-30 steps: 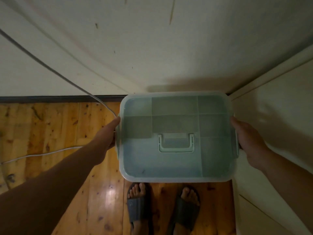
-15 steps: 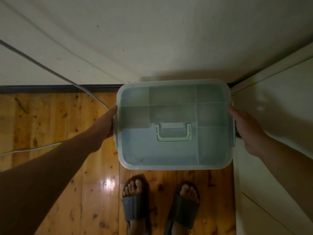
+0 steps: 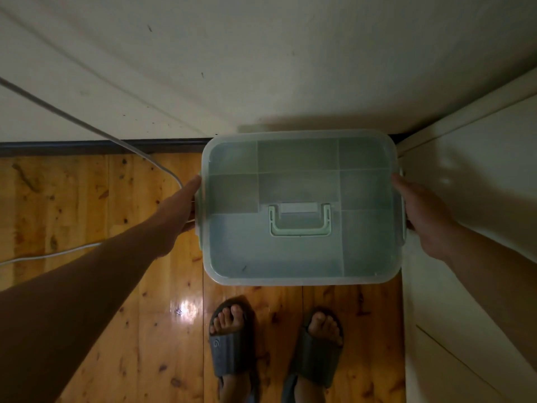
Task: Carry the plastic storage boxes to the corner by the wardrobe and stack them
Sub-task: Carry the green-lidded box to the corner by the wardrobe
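Wooden floor by wardrobe, left hand and right hand clasping storage box sides, fingers curled under.

Glossy wood floor under the left hand, with a white cable trailing across it. Cream wall and dark skirting past both hands, pale wardrobe just beside the right hand. Pretty dim light.

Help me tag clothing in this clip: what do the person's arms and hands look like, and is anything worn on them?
The left forearm and right forearm are bare, no sleeves in view. The left hand and right hand wear no gloves; neither wrist carries a watch or band. Fingers are mostly hidden, so rings cannot be judged.
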Demonstrator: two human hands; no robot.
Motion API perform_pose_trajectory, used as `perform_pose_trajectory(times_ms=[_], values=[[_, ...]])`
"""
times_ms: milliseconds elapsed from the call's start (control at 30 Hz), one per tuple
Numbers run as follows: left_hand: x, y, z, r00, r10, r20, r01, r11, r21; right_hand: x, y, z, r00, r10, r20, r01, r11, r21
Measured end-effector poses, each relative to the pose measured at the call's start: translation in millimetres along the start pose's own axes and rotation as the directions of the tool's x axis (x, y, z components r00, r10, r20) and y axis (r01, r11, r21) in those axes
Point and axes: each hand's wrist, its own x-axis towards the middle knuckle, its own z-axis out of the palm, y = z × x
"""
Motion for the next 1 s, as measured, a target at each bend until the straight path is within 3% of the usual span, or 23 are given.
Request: perform_pose_trajectory(times_ms=[267,633,1000], values=[[-7.2,-14.7,1.9,0.999,-0.032,-0.036,0.034,0.999,0.043,-5.4,12.9,3.3,0.994,-0.071,-0.088,0.062,0.993,-0.095],[-34.1,-4.8,-7.2,0.999,-0.043,-0.022,0.044,0.998,0.047,-30.7,8.3,-6.6,0.999,-0.001,-0.041,-0.009,0.969,-0.248],[-86.2,42.5,-5.2,0.997,0.062,0.046,-0.062,0.998,0.010,-87.4,-47.1,-12.6,0.993,-0.113,0.023,0.115,0.969,-0.217]])
